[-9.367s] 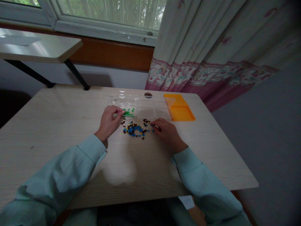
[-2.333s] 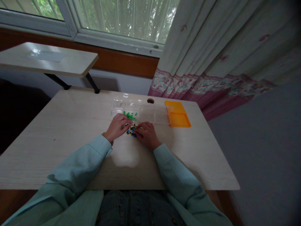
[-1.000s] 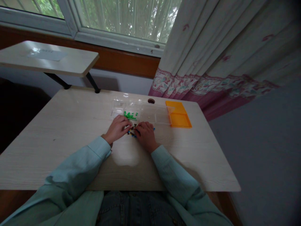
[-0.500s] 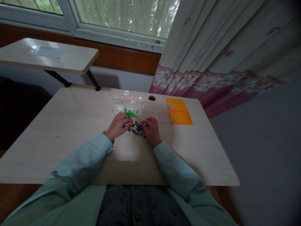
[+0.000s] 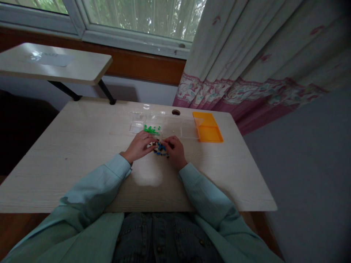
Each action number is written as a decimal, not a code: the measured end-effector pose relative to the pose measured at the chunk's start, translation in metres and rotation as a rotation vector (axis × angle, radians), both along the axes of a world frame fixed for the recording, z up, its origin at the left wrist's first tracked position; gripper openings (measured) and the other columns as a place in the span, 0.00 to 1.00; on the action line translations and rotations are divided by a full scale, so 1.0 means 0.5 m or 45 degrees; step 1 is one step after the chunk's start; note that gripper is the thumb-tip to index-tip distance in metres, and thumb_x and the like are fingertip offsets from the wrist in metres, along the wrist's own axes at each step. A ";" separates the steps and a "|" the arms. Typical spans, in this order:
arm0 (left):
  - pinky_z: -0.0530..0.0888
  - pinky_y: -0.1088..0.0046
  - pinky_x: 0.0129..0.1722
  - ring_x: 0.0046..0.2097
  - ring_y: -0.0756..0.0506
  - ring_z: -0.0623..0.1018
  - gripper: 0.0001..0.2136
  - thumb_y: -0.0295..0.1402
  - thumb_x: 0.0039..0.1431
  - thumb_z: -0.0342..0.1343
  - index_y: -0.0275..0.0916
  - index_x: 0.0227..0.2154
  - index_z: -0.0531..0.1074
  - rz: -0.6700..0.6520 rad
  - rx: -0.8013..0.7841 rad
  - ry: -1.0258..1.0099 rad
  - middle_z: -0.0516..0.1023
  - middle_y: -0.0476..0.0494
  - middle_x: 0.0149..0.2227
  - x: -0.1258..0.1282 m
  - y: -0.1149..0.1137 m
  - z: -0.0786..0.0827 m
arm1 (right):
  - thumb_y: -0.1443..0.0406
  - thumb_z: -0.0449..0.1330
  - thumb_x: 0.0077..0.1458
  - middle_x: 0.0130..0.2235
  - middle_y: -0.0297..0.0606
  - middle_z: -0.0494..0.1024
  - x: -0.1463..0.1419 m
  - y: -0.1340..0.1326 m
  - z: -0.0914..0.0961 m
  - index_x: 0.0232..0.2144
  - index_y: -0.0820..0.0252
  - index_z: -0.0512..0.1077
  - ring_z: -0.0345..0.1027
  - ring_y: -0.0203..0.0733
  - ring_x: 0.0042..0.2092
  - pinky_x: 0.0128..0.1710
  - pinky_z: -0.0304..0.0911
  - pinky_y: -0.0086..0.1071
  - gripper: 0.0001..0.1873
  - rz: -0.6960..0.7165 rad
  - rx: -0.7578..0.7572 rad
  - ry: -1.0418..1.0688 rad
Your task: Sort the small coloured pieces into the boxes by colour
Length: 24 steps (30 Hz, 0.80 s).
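Note:
A small heap of mixed blue, dark, yellow and pale pieces (image 5: 161, 148), too tiny to name, lies on the table between my hands. My left hand (image 5: 139, 147) reaches in from the left over the heap's edge, its fingers stretched out and a gap between thumb and forefinger. On the other side, my right hand (image 5: 176, 151) is closed, thumb and fingertips pinched together at the heap's upper right. Whatever sits in that pinch is too small to make out. Just beyond my left fingers, small green pieces (image 5: 151, 129) lie in one compartment of a clear plastic tray (image 5: 173, 128).
An orange tray (image 5: 210, 134) stands at the clear tray's right end. Behind them is a round hole (image 5: 176, 112) in the pale table (image 5: 82, 171). A raised shelf (image 5: 79, 69) on black legs stands at the back left. A curtain (image 5: 219, 86) hangs behind the table's right side.
The view has shifted slightly. My left fingers have spread a little further over the heap, while my right hand stays pinched in about the same place.

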<state>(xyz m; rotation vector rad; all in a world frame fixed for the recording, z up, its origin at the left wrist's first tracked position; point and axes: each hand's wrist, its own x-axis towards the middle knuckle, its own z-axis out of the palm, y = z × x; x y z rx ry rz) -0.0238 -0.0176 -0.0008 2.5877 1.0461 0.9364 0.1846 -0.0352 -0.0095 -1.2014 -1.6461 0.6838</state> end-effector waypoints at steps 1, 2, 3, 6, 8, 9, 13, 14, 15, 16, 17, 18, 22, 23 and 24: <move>0.70 0.62 0.46 0.44 0.42 0.73 0.13 0.43 0.65 0.53 0.41 0.44 0.75 0.018 0.006 -0.019 0.75 0.42 0.38 0.003 -0.003 0.000 | 0.60 0.62 0.57 0.31 0.35 0.72 -0.004 -0.003 0.000 0.30 0.58 0.77 0.66 0.37 0.34 0.35 0.63 0.31 0.09 0.014 -0.025 0.036; 0.70 0.61 0.46 0.44 0.42 0.73 0.13 0.43 0.65 0.53 0.41 0.44 0.74 0.032 0.016 -0.034 0.75 0.41 0.39 0.006 -0.006 0.000 | 0.59 0.62 0.57 0.31 0.35 0.72 -0.007 -0.005 0.000 0.29 0.58 0.77 0.67 0.37 0.34 0.35 0.63 0.31 0.09 0.028 -0.053 0.073; 0.70 0.61 0.46 0.45 0.41 0.73 0.13 0.43 0.65 0.53 0.41 0.44 0.74 0.042 0.026 -0.044 0.75 0.41 0.39 0.009 -0.009 -0.001 | 0.58 0.62 0.56 0.31 0.34 0.73 -0.010 -0.007 -0.001 0.29 0.58 0.77 0.67 0.37 0.34 0.35 0.63 0.31 0.10 0.042 -0.082 0.109; 0.70 0.61 0.46 0.45 0.41 0.72 0.13 0.43 0.65 0.52 0.39 0.41 0.73 0.040 0.043 -0.047 0.75 0.41 0.39 0.015 -0.016 -0.003 | 0.55 0.62 0.55 0.29 0.34 0.72 -0.017 -0.013 -0.002 0.28 0.58 0.77 0.66 0.37 0.33 0.34 0.62 0.31 0.13 0.090 -0.149 0.189; 0.70 0.61 0.44 0.43 0.41 0.72 0.13 0.43 0.66 0.52 0.39 0.38 0.73 0.035 0.038 -0.045 0.75 0.41 0.37 0.017 -0.018 -0.002 | 0.54 0.62 0.55 0.28 0.34 0.72 -0.018 -0.014 0.000 0.28 0.58 0.77 0.66 0.37 0.32 0.34 0.62 0.31 0.15 0.125 -0.160 0.185; 0.70 0.61 0.44 0.42 0.41 0.72 0.13 0.43 0.66 0.51 0.38 0.37 0.73 0.031 0.033 -0.043 0.75 0.41 0.36 0.018 -0.018 -0.001 | 0.53 0.62 0.56 0.28 0.34 0.72 -0.018 -0.015 0.002 0.27 0.58 0.77 0.66 0.37 0.33 0.35 0.62 0.31 0.15 0.138 -0.157 0.166; 0.70 0.62 0.43 0.41 0.42 0.72 0.13 0.42 0.66 0.51 0.38 0.36 0.72 0.008 0.014 -0.036 0.74 0.42 0.35 0.018 -0.017 0.001 | 0.52 0.59 0.58 0.28 0.35 0.73 -0.015 -0.015 0.007 0.28 0.58 0.77 0.66 0.38 0.34 0.36 0.62 0.32 0.17 0.165 -0.118 0.089; 0.70 0.62 0.43 0.41 0.42 0.72 0.12 0.42 0.67 0.51 0.38 0.36 0.72 0.007 0.011 -0.038 0.74 0.43 0.34 0.018 -0.017 0.001 | 0.53 0.58 0.59 0.28 0.35 0.73 -0.015 -0.015 0.007 0.28 0.58 0.77 0.66 0.38 0.34 0.37 0.63 0.32 0.17 0.176 -0.104 0.082; 0.70 0.62 0.43 0.41 0.42 0.72 0.12 0.41 0.67 0.51 0.38 0.36 0.72 0.008 0.008 -0.039 0.74 0.43 0.34 0.017 -0.017 0.001 | 0.53 0.57 0.60 0.29 0.36 0.74 -0.014 -0.015 0.007 0.29 0.58 0.78 0.66 0.39 0.34 0.37 0.63 0.33 0.17 0.188 -0.089 0.076; 0.70 0.62 0.43 0.41 0.42 0.72 0.12 0.41 0.67 0.51 0.38 0.36 0.72 0.010 0.005 -0.040 0.74 0.43 0.34 0.017 -0.017 0.001 | 0.53 0.57 0.60 0.29 0.36 0.74 -0.013 -0.014 0.007 0.30 0.58 0.78 0.66 0.39 0.35 0.37 0.63 0.33 0.17 0.201 -0.077 0.071; 0.70 0.62 0.43 0.41 0.42 0.72 0.12 0.41 0.67 0.50 0.39 0.36 0.72 0.013 0.000 -0.041 0.74 0.43 0.34 0.017 -0.017 0.002 | 0.54 0.56 0.60 0.30 0.37 0.74 -0.013 -0.014 0.007 0.31 0.58 0.78 0.67 0.39 0.35 0.38 0.63 0.33 0.17 0.209 -0.068 0.065; 0.70 0.62 0.43 0.40 0.42 0.73 0.12 0.42 0.67 0.50 0.39 0.35 0.72 0.015 -0.005 -0.043 0.74 0.43 0.33 0.017 -0.017 0.003 | 0.54 0.56 0.61 0.31 0.37 0.74 -0.012 -0.014 0.006 0.31 0.58 0.78 0.67 0.39 0.36 0.38 0.64 0.34 0.17 0.214 -0.061 0.057; 0.70 0.63 0.42 0.40 0.42 0.73 0.14 0.43 0.67 0.49 0.38 0.34 0.72 0.036 0.001 -0.056 0.74 0.43 0.32 0.016 -0.014 0.004 | 0.54 0.55 0.62 0.33 0.39 0.75 -0.008 -0.011 0.002 0.34 0.57 0.79 0.69 0.41 0.38 0.41 0.65 0.35 0.17 0.229 -0.031 0.033; 0.70 0.63 0.42 0.40 0.42 0.73 0.14 0.43 0.67 0.49 0.38 0.34 0.72 0.048 0.006 -0.058 0.74 0.43 0.32 0.015 -0.012 0.003 | 0.54 0.55 0.62 0.33 0.39 0.75 -0.007 -0.011 0.001 0.34 0.57 0.79 0.69 0.41 0.39 0.41 0.65 0.35 0.17 0.234 -0.024 0.026; 0.69 0.63 0.42 0.40 0.42 0.72 0.14 0.43 0.67 0.49 0.38 0.35 0.73 0.059 0.012 -0.061 0.75 0.43 0.32 0.015 -0.011 0.001 | 0.54 0.54 0.62 0.33 0.39 0.75 -0.006 -0.010 0.001 0.35 0.57 0.79 0.69 0.41 0.39 0.42 0.65 0.35 0.18 0.239 -0.019 0.019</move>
